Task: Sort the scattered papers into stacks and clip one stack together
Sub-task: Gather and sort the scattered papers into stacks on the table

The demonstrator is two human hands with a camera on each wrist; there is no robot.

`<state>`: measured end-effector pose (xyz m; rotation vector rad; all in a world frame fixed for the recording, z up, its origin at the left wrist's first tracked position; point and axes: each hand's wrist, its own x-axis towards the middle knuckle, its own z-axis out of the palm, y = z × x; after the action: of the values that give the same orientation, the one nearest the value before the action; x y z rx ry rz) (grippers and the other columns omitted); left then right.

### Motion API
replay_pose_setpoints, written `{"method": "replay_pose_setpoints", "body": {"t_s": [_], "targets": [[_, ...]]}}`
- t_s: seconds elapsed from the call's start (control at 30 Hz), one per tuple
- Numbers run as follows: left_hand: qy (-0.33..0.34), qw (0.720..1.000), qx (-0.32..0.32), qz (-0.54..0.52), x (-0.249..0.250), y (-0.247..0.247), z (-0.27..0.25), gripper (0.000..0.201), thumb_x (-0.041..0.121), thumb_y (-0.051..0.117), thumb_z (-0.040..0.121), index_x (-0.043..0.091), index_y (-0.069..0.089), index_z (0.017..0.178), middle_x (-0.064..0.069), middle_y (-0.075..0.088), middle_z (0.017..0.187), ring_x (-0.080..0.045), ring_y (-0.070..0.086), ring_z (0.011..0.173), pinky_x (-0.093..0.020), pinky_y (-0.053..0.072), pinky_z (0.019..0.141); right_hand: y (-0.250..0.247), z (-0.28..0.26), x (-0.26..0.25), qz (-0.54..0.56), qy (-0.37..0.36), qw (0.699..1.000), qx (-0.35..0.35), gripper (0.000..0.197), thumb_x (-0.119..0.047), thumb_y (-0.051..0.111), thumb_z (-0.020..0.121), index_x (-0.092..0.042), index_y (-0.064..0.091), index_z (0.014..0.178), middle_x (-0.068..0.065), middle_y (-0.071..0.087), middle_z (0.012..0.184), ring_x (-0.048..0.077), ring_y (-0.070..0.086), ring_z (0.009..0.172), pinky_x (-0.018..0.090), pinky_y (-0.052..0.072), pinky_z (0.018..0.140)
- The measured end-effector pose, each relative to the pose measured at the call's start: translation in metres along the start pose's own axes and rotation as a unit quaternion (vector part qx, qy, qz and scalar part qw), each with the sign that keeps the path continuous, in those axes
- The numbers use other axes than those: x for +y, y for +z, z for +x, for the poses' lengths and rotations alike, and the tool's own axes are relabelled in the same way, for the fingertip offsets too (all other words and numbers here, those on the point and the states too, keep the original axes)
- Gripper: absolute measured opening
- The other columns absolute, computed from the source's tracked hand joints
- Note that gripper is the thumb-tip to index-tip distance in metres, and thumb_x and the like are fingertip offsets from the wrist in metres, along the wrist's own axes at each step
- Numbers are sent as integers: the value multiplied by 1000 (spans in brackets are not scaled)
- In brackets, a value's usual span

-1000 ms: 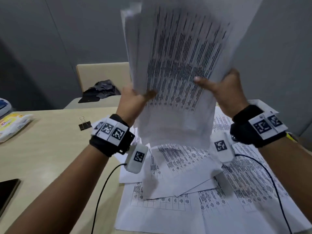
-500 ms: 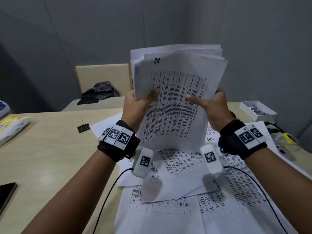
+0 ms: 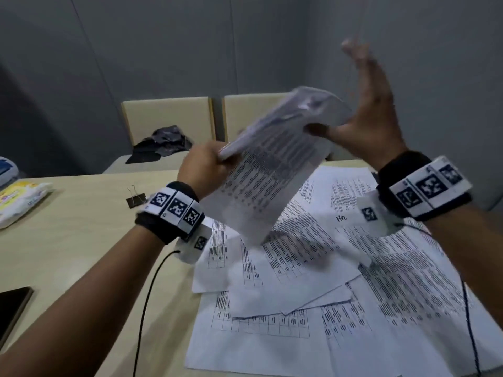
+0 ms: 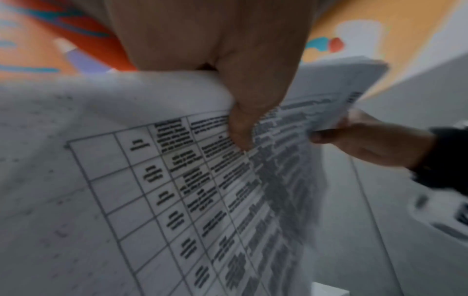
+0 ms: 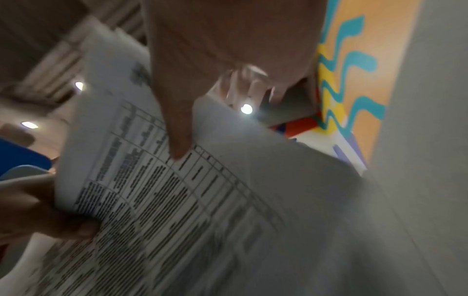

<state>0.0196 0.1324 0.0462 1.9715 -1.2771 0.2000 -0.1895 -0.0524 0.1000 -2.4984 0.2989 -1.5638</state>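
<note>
My left hand (image 3: 211,165) grips a stack of printed table sheets (image 3: 272,170) by its left edge, above the table, with the thumb (image 4: 240,130) on the top sheet. The stack is tilted, blurred, and bowed at the upper end. My right hand (image 3: 364,115) is at the stack's upper right corner with its fingers straight and raised; only its thumb (image 5: 177,140) lies on the paper. More printed sheets (image 3: 299,273) lie scattered and overlapping on the beige table (image 3: 68,240). A black binder clip (image 3: 136,198) sits left of my left wrist.
A dark phone (image 3: 13,303) lies at the table's near left edge and a yellow-and-white packet (image 3: 19,200) at the far left. Two beige chairs (image 3: 168,118) stand behind the table, one with dark cloth (image 3: 163,142) on its seat. Cables run from both wrists.
The stack has come down from upright in front of my face to a tilt lower down. My right hand has let go of its side and spread its fingers upward.
</note>
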Motion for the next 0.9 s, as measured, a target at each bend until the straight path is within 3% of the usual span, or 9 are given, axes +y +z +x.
{"method": "replay_pose_setpoints", "body": {"t_s": [0.07, 0.17, 0.23, 0.33, 0.43, 0.5, 0.63, 0.73, 0.9], "targets": [[70, 995, -21, 71, 12, -9, 6, 29, 24, 64, 90, 16, 59, 62, -8, 60, 57, -26, 53, 51, -34, 42, 51, -3, 13, -1, 14, -37, 995, -95, 63, -48, 73, 75, -8, 62, 124, 1, 65, 122, 16, 63, 112, 21, 46, 96], [116, 989, -3, 94, 12, -22, 8, 27, 33, 66, 87, 25, 56, 63, 7, 54, 55, -22, 52, 54, -28, 36, 51, -4, 8, 8, 54, 23, 986, -157, 60, -60, 72, 73, -1, 75, 86, 10, 73, 78, 11, 65, 74, 33, 54, 64], [75, 994, 46, 68, -15, -32, 7, 24, 47, 69, 79, 24, 68, 76, 7, 65, 66, -17, 60, 62, -29, 45, 55, -9, -9, 22, 119, 91, 982, -116, 42, -42, 83, 73, -4, 76, 91, -6, 78, 80, -3, 65, 74, 27, 56, 67], [-55, 979, 85, -176, -59, -38, -4, 63, 47, 82, 61, 13, 68, 112, 0, 74, 100, -14, 71, 86, -37, 59, 77, -23, -35, 36, 215, 185, 957, -60, 32, -9, 86, 69, -25, 69, 91, -37, 68, 80, -17, 61, 79, 10, 50, 78], [-104, 888, -18, -447, -65, -23, -20, 84, 44, 86, 63, 1, 55, 128, -5, 71, 111, -20, 69, 98, -39, 56, 85, -18, -48, 41, 301, 217, 928, -27, 43, -11, 88, 62, -15, 71, 101, -12, 76, 102, 7, 69, 97, 31, 56, 91], [-88, 845, -42, -525, -53, -13, -25, 65, 34, 80, 75, -1, 57, 125, -14, 67, 120, -29, 65, 107, -43, 54, 91, -10, -53, 39, 324, 231, 917, -17, 53, -18, 91, 58, -10, 71, 106, 6, 74, 111, 21, 70, 104, 40, 56, 92], [-62, 861, 52, -502, -33, -12, -19, 16, 3, 63, 87, 7, 70, 100, -6, 75, 101, -24, 70, 91, -41, 56, 84, 2, -68, 49, 356, 258, 898, -2, 60, -25, 95, 53, -14, 68, 106, 5, 74, 111, 25, 70, 106, 42, 58, 88], [-77, 871, 77, -479, -38, 0, -28, 10, 5, 68, 84, 11, 76, 89, -4, 77, 93, -21, 70, 81, -42, 57, 82, 15, -92, 63, 357, 320, 877, 14, 82, -29, 98, 47, 2, 62, 115, 14, 70, 118, 26, 68, 110, 45, 57, 92], [-211, 849, -27, -484, -60, 37, -69, 32, 4, 72, 75, -1, 69, 106, -22, 69, 116, -40, 67, 104, -53, 54, 90, 23, -152, 57, 362, 368, 849, -110, 51, -33, 93, 48, -30, 75, 95, 0, 76, 108, 17, 71, 103, 42, 56, 91]]}}
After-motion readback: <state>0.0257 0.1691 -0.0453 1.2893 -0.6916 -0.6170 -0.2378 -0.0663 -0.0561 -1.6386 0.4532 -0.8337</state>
